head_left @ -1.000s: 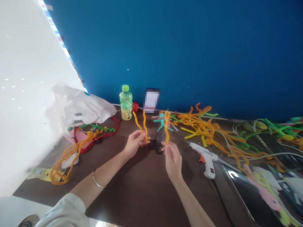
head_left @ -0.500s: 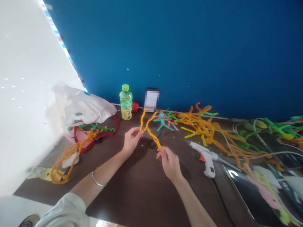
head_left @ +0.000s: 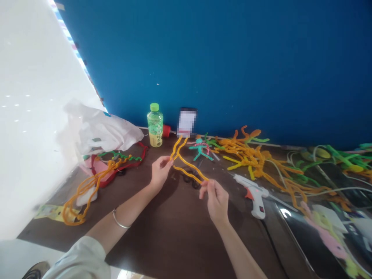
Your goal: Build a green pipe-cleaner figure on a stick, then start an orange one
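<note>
My left hand [head_left: 159, 171] pinches wavy orange pipe cleaners [head_left: 186, 166] where they cross, above the dark brown table [head_left: 174, 232]. My right hand [head_left: 215, 197] pinches their other ends, lower and to the right. The free ends stick up toward the blue wall. A dark scissors-like object [head_left: 192, 179] lies on the table just below the strands, partly hidden. A silver bangle sits on my left wrist.
A white glue gun [head_left: 253, 192] lies right of my right hand. Behind it sprawls a heap of orange and green pipe cleaners [head_left: 250, 155]. A teal pipe-cleaner figure [head_left: 200, 148], a green-capped bottle [head_left: 155, 126], a white plastic bag [head_left: 99, 131] and looped orange strands [head_left: 84, 192] lie left and back.
My right hand has moved down and to the right, laying the orange strands from upright to slanting between both hands. My left hand stayed nearly in place.
</note>
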A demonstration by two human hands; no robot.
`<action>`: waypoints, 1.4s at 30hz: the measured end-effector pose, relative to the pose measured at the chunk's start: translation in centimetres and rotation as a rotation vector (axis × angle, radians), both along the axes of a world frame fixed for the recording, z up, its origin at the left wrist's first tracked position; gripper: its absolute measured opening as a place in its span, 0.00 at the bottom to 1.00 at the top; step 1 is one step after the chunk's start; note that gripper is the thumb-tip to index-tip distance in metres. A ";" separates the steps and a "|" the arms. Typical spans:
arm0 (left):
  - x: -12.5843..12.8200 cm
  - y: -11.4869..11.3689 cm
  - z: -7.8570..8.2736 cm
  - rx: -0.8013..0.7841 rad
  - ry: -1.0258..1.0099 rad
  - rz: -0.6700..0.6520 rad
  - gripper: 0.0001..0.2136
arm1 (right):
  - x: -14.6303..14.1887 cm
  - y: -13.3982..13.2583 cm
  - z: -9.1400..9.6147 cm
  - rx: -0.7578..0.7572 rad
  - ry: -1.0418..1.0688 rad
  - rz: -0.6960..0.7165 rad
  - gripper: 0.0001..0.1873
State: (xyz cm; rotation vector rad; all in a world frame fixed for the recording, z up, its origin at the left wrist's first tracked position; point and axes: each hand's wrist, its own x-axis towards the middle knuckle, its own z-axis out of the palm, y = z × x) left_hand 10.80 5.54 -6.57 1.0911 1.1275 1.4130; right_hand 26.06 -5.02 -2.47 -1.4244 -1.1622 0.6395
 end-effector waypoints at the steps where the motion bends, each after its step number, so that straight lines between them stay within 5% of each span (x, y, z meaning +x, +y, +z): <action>1: 0.1 -0.1 0.1 0.000 -0.003 -0.024 0.10 | 0.0 0.0 0.0 -0.006 0.011 0.008 0.20; 12: 0.2 -1.2 0.5 0.359 0.250 -0.305 0.07 | 0.2 1.0 -0.9 -0.004 -0.041 0.089 0.19; 18: 0.2 -1.9 0.9 0.591 0.335 -0.471 0.08 | 0.4 1.4 -1.3 -0.138 0.167 0.209 0.16; 28: 0.3 -2.3 1.2 0.593 0.456 -0.536 0.08 | -0.3 1.5 -1.7 -0.154 0.413 0.178 0.16; 42: 0.5 -2.7 1.0 0.652 0.437 -0.613 0.10 | 0.1 1.3 -2.3 -0.050 0.172 0.075 0.15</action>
